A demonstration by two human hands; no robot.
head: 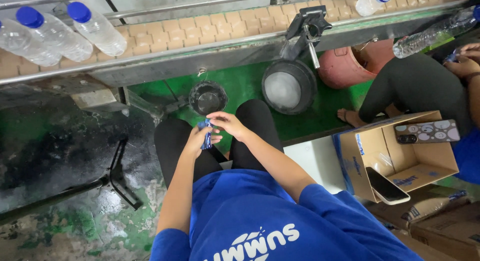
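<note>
Left hand [196,141] clenched round a small blue plastic piece [206,133] above the lap, near centre; long axis near-to-far, top end pointing far toward the conveyor [200,33]. Right hand [227,123] pinches its far end. Bottles [55,33] far left.

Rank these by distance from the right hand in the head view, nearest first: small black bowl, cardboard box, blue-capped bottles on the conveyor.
From the right hand:
1. Small black bowl, just above it on the green floor.
2. Cardboard box, off to the right.
3. Blue-capped bottles, far upper left on the conveyor.
</note>
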